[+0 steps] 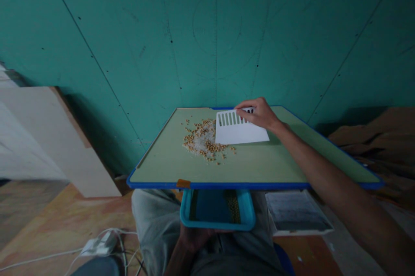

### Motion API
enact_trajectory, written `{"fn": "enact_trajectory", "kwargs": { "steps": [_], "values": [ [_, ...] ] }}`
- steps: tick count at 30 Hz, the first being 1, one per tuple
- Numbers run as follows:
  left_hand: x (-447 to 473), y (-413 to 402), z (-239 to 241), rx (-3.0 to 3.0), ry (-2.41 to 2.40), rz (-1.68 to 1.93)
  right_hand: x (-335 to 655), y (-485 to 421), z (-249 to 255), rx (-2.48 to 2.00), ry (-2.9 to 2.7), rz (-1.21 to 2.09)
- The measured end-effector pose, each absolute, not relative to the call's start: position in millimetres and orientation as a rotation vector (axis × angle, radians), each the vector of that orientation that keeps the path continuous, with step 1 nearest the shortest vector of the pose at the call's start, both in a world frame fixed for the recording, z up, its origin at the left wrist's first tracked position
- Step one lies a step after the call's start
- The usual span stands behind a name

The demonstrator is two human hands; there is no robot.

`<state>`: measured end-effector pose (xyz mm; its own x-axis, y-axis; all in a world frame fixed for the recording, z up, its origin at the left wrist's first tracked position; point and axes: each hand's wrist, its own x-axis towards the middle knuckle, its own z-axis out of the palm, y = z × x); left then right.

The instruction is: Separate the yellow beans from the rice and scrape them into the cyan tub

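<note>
My right hand (256, 113) is closed on the slotted upper edge of a white scraper (241, 134). The scraper is tilted over the table (168, 161), at the right side of a loose pile of yellow-tan beans (194, 139) and whitish grains (203, 142). A few beans lie loose around the pile. Below the table's near edge, my left hand (196, 238) supports a blue tray (217, 226) from underneath; its fingers are mostly hidden. Small round greenish-brown beans (234, 209) lie along the right side of the tray, with more at its left side.
A green wall (214, 51) stands right behind the table. Under its right side is a white-rimmed box (296, 211). Pale boards (48, 133) lean at the left, above a power strip (99, 243) with cables on the floor. Brown sheets (372, 137) are stacked at the right.
</note>
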<state>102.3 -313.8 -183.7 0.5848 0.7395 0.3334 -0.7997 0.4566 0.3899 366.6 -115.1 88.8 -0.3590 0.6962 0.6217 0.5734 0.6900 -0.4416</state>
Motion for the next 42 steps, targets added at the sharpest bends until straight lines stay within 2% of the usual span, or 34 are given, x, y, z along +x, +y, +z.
{"fn": "enact_trajectory", "kwargs": {
  "steps": [9,26,42],
  "values": [
    [100.5,-312.0,-190.6,0.575,-0.141,0.930,362.3,-122.7,92.2,-0.938,-2.061,0.344],
    [106.6,-314.3,-178.1,0.559,-0.074,0.901,342.0,-129.2,79.2,-0.859,-2.020,0.344],
    [106.7,-314.8,-183.0,0.558,-0.121,0.911,325.2,-133.5,66.2,-0.798,-2.008,0.593]
  ]
}}
